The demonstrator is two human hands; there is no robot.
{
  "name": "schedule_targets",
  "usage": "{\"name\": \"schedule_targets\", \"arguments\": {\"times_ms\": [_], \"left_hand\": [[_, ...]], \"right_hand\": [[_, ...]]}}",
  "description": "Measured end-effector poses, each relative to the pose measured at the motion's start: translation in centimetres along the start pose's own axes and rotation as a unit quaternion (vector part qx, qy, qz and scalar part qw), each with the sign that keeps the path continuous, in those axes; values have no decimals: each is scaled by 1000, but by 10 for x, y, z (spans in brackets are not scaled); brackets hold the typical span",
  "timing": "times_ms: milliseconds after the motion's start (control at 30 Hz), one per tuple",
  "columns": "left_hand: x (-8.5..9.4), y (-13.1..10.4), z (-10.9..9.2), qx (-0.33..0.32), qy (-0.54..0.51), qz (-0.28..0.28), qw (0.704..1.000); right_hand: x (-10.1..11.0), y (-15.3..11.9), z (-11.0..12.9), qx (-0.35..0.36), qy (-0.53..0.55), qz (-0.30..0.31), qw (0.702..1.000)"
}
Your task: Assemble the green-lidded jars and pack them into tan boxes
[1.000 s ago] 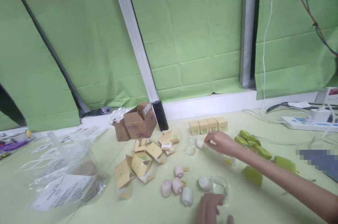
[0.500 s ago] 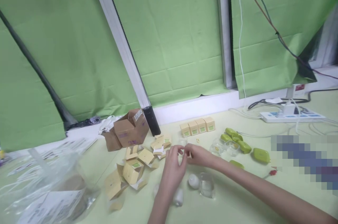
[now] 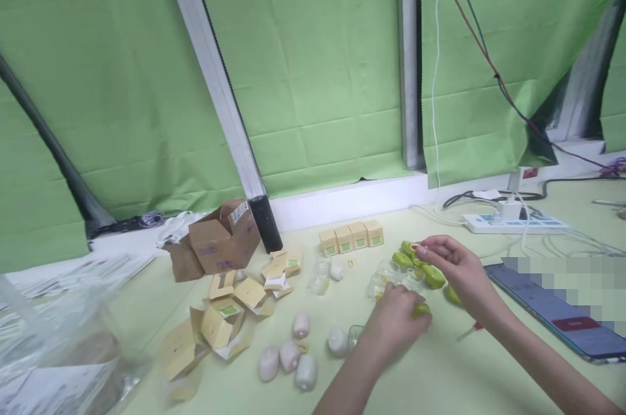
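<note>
My right hand (image 3: 452, 265) is raised over the green cases (image 3: 433, 275), its thumb and fingertips pinched on a small yellow loop (image 3: 415, 247). Lower and to the left, my left hand (image 3: 395, 325) reaches over the table beside clear plastic pieces (image 3: 383, 275), fingers pointing down and partly hidden. A green case (image 3: 420, 309) shows at its thumb side; whether it is gripped is unclear. Left of that hand are a whitish rounded piece (image 3: 337, 341) and a partly covered clear container (image 3: 354, 335). Several pale rounded pieces (image 3: 289, 355) sit farther left.
Small boxes (image 3: 343, 240) stand in a row at the back. Opened cartons (image 3: 225, 323), a brown box (image 3: 225, 242) and a plastic bag (image 3: 83, 337) lie left. On the right are a power strip (image 3: 513, 224), cables, a phone (image 3: 552, 310) and a red-tipped item (image 3: 476, 325).
My hands have parted and moved right from the middle of the table; the right one is now higher, by the green cases. The pale rounded pieces on the left are uncovered. The view has shifted slightly right.
</note>
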State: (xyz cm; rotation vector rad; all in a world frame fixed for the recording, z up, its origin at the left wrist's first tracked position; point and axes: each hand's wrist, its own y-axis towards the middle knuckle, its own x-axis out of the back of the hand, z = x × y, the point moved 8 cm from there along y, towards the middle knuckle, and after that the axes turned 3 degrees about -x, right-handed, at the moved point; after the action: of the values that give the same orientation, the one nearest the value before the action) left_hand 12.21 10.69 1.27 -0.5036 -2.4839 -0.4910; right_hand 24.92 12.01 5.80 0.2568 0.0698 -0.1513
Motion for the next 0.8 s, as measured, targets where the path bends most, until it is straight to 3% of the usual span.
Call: {"name": "schedule_targets", "arguments": {"times_ms": [67, 133, 200, 267, 333, 500, 600, 700, 800], "left_hand": [[19, -10, 2, 17, -48, -36, 998], [38, -23, 4, 35, -181, -79, 980], [49, -39, 5, 48, -365, -126, 921], [50, -53, 7, 59, -502, -151, 850], [45, -62, 7, 61, -539, -148, 827], [34, -66, 9, 67, -523, -136, 839], [31, -66, 13, 82, -506, -137, 847], [30, -68, 16, 94, -491, -138, 855], [33, -69, 18, 97, -488, -148, 855]], "right_hand": [[-6, -7, 2, -12, 14, 11, 1000], [-15, -17, 5, -9, -14, 29, 999], [-28, -28, 8, 32, -81, 66, 994], [-44, -41, 10, 99, -146, 115, 978], [-58, -53, 9, 163, -196, 154, 955], [-73, -68, 3, 273, -324, 167, 890], [-75, -71, -1, 302, -376, 156, 862], [-77, -74, -5, 311, -397, 163, 848], [-76, -75, 0, 313, -384, 160, 854]]}}
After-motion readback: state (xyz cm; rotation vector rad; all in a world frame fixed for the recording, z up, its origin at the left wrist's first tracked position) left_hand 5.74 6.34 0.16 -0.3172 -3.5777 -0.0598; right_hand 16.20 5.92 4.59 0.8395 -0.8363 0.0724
